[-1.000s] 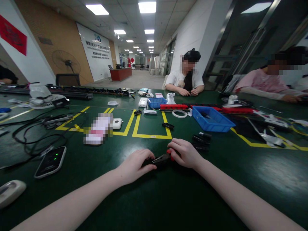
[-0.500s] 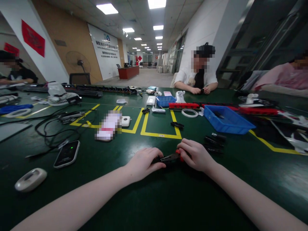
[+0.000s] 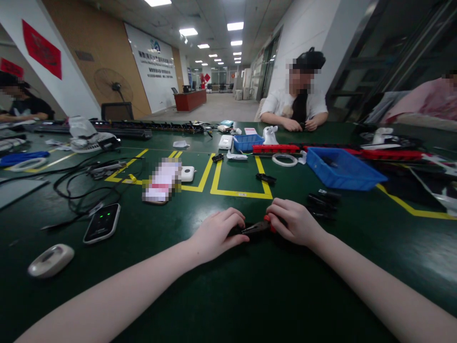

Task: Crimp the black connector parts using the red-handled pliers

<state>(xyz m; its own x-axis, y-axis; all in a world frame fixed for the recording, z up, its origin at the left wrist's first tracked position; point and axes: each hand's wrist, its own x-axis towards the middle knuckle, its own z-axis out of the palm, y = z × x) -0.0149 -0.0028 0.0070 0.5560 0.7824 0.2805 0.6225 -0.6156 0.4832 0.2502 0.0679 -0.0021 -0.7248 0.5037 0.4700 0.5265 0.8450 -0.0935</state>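
Note:
My right hand is closed on the red handles of a pair of needle-nose pliers. The jaws point left, toward my left hand. Between its thumb and fingers, that hand grips a small black part, mostly hidden by the fingers. The plier tips reach this part; whether they clamp it I cannot tell. Both hands are low over the green table. Several black cylindrical pieces lie just beyond my right hand, and a small black part rests farther off on yellow tape.
A blue tray stands at the right with a dark item inside; a smaller blue tray is farther back. On the left lie a phone, a black device with green lights, a beige oval object and cables. A co-worker sits opposite.
The view has tilted down slightly, so the surroundings sit higher in it. Both hands keep hold of the pliers and the black part, with the plier jaws at a slightly different angle.

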